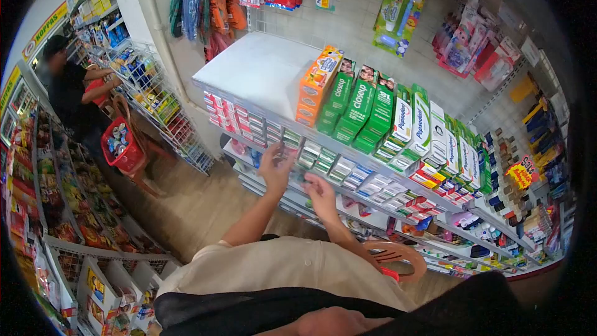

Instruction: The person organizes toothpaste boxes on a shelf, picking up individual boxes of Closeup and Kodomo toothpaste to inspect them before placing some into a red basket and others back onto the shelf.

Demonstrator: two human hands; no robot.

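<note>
My left hand (276, 167) is raised at the front of the toothpaste shelf, its fingers bent close to small carton ends (292, 139). What lies between those fingers is too small to make out. Lower and to the right is my right hand (321, 194), fingers curled in, with a small dark bit at the tips that I cannot identify. The hands are a little apart. Silver-and-green cartons (318, 157) line the tier just beyond them. Above stand an orange box (318, 84), green Closeup boxes (360, 102) and white Pepsodent boxes (418, 126).
A white shelf top (261, 65) lies left of the boxes. Behind my right arm is a brown plastic chair (398, 255). A person in black (68, 90) reaches into a wire rack (146, 81) at left, near a red basket (122, 149). Snack shelves (68, 211) border the aisle.
</note>
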